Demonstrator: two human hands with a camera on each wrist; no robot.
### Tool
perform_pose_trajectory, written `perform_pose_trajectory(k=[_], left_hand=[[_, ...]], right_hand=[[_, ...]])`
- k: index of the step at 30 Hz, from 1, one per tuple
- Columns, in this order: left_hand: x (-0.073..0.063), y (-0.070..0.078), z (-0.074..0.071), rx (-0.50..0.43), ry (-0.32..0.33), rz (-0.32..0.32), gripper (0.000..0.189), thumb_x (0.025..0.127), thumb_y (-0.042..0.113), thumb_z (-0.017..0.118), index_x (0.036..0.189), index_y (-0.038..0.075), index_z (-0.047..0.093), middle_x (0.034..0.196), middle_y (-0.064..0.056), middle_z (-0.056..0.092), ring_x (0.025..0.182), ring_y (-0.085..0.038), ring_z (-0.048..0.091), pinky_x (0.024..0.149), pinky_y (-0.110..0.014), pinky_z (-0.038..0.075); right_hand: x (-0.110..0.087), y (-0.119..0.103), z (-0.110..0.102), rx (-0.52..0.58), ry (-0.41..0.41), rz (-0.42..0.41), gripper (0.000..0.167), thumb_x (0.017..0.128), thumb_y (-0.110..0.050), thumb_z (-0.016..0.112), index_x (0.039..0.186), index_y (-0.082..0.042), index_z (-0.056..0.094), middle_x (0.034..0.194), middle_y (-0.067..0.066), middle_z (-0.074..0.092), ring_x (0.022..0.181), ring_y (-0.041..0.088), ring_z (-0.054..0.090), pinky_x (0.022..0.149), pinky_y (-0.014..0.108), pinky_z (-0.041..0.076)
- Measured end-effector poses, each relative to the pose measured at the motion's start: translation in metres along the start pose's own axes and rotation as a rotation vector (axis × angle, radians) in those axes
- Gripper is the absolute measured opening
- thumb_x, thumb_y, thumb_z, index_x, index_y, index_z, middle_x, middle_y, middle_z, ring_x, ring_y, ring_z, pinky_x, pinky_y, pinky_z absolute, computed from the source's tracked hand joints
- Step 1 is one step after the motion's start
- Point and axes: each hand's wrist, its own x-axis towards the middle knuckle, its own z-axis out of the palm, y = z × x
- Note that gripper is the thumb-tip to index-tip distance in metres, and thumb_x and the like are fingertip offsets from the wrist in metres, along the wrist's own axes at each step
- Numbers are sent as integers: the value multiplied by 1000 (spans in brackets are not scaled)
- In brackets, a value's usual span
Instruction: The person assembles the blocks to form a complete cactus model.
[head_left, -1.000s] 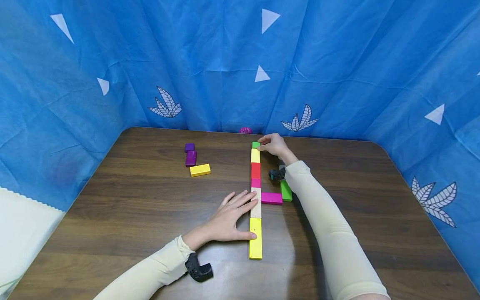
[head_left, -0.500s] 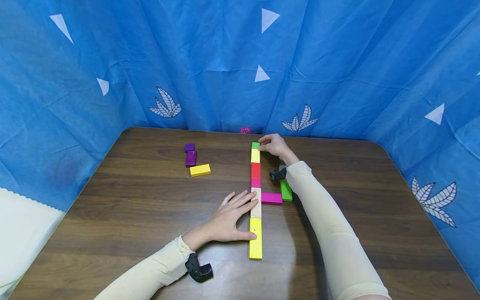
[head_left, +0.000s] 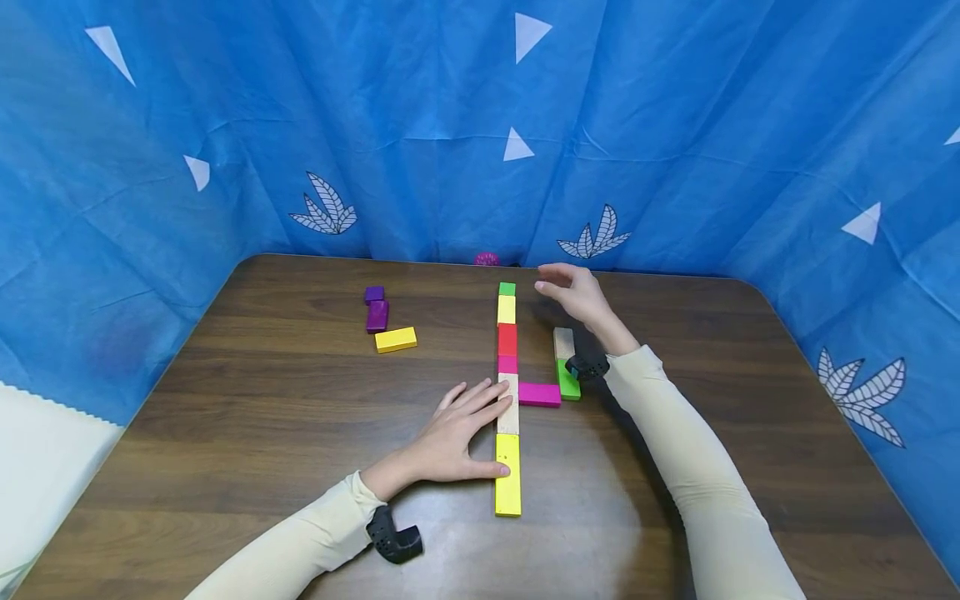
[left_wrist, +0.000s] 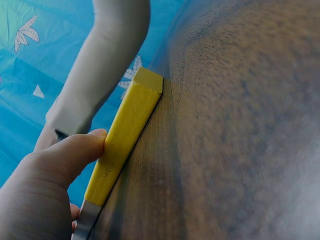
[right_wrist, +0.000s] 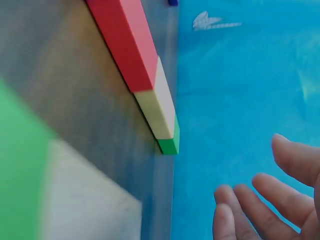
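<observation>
1. Left of the row of blocks (head_left: 507, 364) we log two purple blocks (head_left: 377, 316) and a loose yellow block (head_left: 396, 340); right, a magenta block (head_left: 539, 394) juts from the row, touching a green bar (head_left: 565, 382).
2. Row lies on the table (head_left: 262, 417), long axis running near to far, small green block (head_left: 507, 288) at far end.
3. Left hand (head_left: 450, 442): fingers spread, tips on the pale wooden block (head_left: 507, 422), thumb on the long yellow block (head_left: 509, 493).
4. Right hand (head_left: 579, 297): fingers loosely bent, holding nothing, near the small green block.
</observation>
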Motion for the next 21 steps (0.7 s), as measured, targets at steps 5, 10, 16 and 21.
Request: perform_pose_trajectory(k=[5,10,16,21], left_hand=[[-1,0,-1,-1,0,1,92,78,58,70,152,13,36,162,-2,27,150,-30,22,119,-59,15],[-1,0,-1,5,14,8,92,78,58,70,152,13,37,161,-2,29,149,-31,24,118,-59,16],[-1,-2,1,20,19,18,92,78,58,70,151,12,38,161,-3,29,149,-31,25,118,-59,17],[0,-2,1,13,23,14,92,77,57,71,150,12,40,160,-3,31,149,-31,25,118,-58,16]], right_hand=[[-30,2,-6,36,28,-30,54,95,-27,64,143,-7,49,145,15,51,132,33,49,109,49,42],[-55,3,-9,37,16,-73,62,96,-28,62,150,-8,38,156,12,38,144,33,34,116,54,30],[-86,12,-10,-3,1,-74,65,97,-27,61,153,-12,32,160,11,29,149,32,22,118,58,21],[-108,20,-8,-14,-10,-75,64,96,-26,62,152,-12,34,160,12,29,149,34,22,118,61,18]])
